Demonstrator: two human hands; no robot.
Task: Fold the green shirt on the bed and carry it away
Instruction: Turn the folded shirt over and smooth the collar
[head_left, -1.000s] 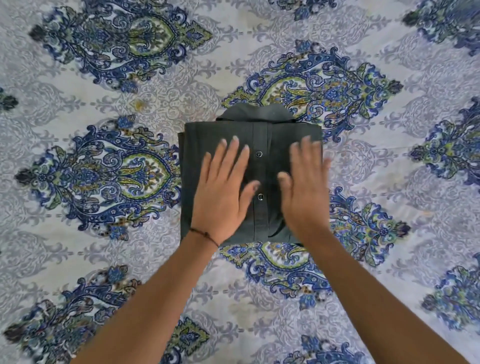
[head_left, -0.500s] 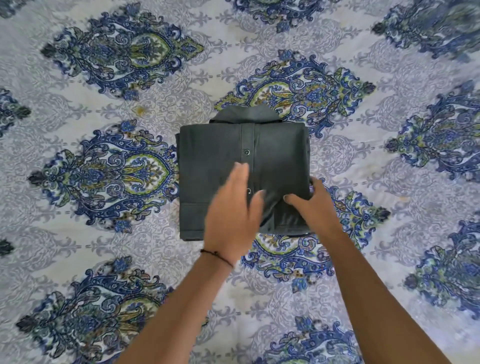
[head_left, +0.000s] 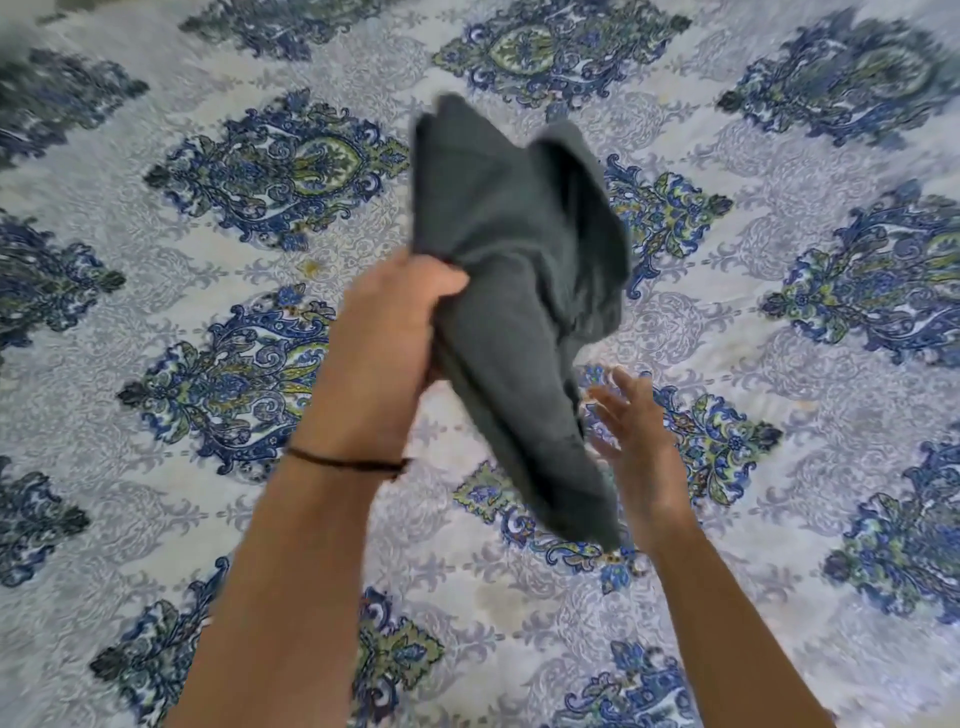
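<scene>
The folded dark green shirt (head_left: 519, 291) is off the bed and hangs in the air, blurred and tilted, with its lower corner drooping. My left hand (head_left: 389, 338) is clenched on the shirt's left edge; a thin dark band circles that wrist. My right hand (head_left: 636, 441) is just to the right of the shirt's lower part, fingers spread, with nothing in it. I cannot tell whether its fingertips touch the cloth.
The bed (head_left: 156, 322) fills the whole view, covered by a white sheet with blue and green paisley medallions. A small yellowish stain (head_left: 310, 266) marks the sheet left of the shirt.
The shirt lay flat on the bed with both hands at its near edge. My left hand has since gripped it and lifted it up; my right hand has let go and opened.
</scene>
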